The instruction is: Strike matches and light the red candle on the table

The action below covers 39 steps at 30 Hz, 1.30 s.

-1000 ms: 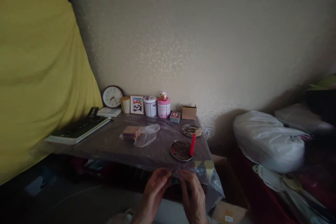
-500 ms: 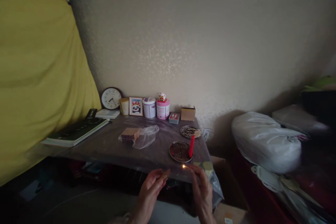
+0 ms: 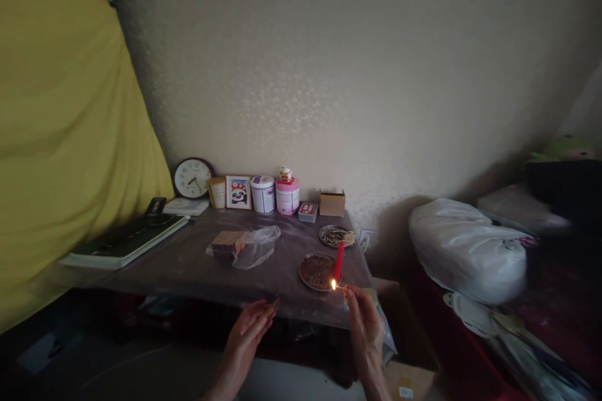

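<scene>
A burning match (image 3: 341,287) is pinched in the fingertips of my right hand (image 3: 365,326), its flame just in front of the red candle's foot. The red candle (image 3: 339,260) stands upright, leaning slightly, at the right side of a round metal plate (image 3: 301,277); no flame shows at its top. Off to the left, my left hand (image 3: 249,329) is closed on a small brown matchbox (image 3: 271,309), mostly hidden by the fingers, near the table's front edge. Behind the candle, a second plate (image 3: 324,242) bears many matchsticks (image 3: 347,237).
A stack of matchboxes (image 3: 227,243) lies by a clear plastic bag (image 3: 259,249) on the table (image 3: 188,263). Along the wall stand a clock (image 3: 193,178), a framed panda picture (image 3: 239,192), tubs (image 3: 287,197) and a cardboard box (image 3: 332,204). White bags (image 3: 465,250) sit at right.
The match flame has grown larger. My right hand has brought it up close to the candle's foot, while my left hand has drawn away leftward with the matchbox. The view has shifted slightly.
</scene>
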Each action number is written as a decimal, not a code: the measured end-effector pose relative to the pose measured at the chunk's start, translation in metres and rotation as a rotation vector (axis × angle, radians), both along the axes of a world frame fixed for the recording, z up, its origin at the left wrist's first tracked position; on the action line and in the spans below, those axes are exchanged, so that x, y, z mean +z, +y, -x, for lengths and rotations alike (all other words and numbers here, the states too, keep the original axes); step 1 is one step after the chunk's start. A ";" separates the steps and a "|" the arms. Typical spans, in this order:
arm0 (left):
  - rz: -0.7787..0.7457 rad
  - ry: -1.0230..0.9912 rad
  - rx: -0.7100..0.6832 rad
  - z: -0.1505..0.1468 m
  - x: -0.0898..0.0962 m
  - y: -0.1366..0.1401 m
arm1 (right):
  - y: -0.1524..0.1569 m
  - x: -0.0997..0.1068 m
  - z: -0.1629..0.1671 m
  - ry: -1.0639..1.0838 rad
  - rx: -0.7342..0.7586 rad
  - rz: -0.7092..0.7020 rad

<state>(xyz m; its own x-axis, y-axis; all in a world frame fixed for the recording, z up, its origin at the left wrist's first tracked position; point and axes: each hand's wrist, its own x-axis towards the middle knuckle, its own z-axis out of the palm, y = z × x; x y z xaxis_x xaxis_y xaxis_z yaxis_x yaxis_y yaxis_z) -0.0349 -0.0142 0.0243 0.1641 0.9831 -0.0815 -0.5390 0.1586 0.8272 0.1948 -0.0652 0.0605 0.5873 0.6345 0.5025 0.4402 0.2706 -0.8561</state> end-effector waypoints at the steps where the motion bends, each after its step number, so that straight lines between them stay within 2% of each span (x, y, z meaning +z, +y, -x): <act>1: 0.009 0.014 0.013 0.000 -0.006 0.001 | 0.001 0.001 0.000 -0.001 -0.004 0.000; 4: 0.031 0.049 0.023 0.001 -0.021 0.002 | 0.003 0.002 -0.002 -0.006 -0.014 0.001; 7: 0.047 0.065 0.028 0.003 -0.028 0.000 | 0.005 0.003 -0.003 -0.017 -0.020 0.005; 16: 0.055 0.077 0.037 0.004 -0.027 -0.003 | 0.010 0.012 -0.009 -0.089 -0.028 -0.003; 23: 0.137 0.080 0.045 0.007 -0.038 0.005 | 0.030 0.027 -0.022 -0.102 -0.039 -0.055; 28: 0.106 0.114 0.042 0.010 -0.046 0.011 | 0.046 0.040 -0.031 -0.090 -0.056 -0.087; 39: 0.126 0.122 0.024 0.011 -0.045 0.014 | 0.073 0.050 -0.043 -0.107 -0.095 -0.109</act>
<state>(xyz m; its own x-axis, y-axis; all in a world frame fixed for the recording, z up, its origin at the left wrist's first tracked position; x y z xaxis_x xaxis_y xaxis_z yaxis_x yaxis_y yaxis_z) -0.0463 0.0001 -0.0204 0.1220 0.9674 -0.2219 -0.4412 0.2531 0.8610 0.2381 0.0080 0.1109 0.5815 0.5167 0.6284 0.5554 0.3122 -0.7708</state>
